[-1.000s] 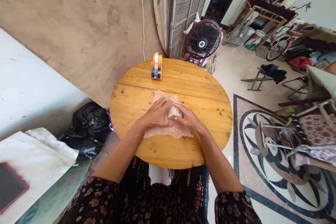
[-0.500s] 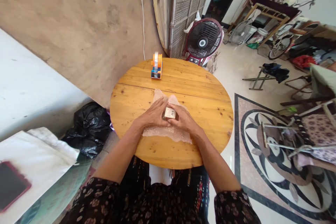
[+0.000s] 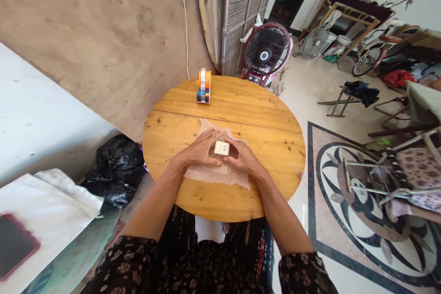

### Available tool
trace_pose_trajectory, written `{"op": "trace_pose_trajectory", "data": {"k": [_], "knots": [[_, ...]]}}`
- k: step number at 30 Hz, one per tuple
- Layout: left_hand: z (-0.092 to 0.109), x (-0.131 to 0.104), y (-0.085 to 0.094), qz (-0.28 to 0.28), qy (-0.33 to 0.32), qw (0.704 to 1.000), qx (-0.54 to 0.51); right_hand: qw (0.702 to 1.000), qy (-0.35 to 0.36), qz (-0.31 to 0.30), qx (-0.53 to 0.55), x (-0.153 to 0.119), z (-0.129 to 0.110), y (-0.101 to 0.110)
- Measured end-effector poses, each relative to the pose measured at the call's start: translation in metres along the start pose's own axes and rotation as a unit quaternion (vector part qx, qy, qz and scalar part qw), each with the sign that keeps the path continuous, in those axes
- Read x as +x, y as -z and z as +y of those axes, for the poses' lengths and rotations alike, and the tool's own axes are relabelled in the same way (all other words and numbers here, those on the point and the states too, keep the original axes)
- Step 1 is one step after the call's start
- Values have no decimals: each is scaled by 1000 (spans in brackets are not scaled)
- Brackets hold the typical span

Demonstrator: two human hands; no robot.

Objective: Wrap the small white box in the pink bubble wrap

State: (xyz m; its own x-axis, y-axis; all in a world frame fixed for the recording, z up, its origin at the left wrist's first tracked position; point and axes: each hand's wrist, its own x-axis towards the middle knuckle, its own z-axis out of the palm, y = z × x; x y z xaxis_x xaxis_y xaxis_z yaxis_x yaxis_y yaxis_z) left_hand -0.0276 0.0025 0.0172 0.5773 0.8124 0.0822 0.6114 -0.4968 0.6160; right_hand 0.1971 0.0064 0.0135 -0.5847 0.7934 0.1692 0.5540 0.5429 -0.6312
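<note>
While both our hands meet over the round wooden tabletop [image 3: 272, 147], we hold a small box [image 3: 221, 148] between them, its barcode label facing up. Our left hand [image 3: 200, 150] curls its fingers against the box's left side, and our right hand [image 3: 244, 158] closes on its right side. Under the hands lies a sheet of bubble wrap [image 3: 215, 173]. An orange tape dispenser [image 3: 203, 86] stands well apart at the far edge

The hands [image 3: 220, 156] covered all of the box [image 3: 221, 148] but its label, whose print was too small to read. Under them, the middle of the bubble wrap [image 3: 215, 174] was hidden. The phone [image 3: 14, 245] left of the table [image 3: 241, 101] was blurred and cut off.
</note>
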Motion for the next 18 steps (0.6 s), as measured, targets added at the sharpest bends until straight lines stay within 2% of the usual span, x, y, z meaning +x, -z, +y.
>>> {"op": "trace_pose_trajectory", "data": {"k": [12,18], "knots": [[8,-7,10,2,27,999,-38,1000,7,0,11,0,-2,2],[8,-6,9,-11,27,999,-17,1000,-8,0,12,-2,-2,3]]}}
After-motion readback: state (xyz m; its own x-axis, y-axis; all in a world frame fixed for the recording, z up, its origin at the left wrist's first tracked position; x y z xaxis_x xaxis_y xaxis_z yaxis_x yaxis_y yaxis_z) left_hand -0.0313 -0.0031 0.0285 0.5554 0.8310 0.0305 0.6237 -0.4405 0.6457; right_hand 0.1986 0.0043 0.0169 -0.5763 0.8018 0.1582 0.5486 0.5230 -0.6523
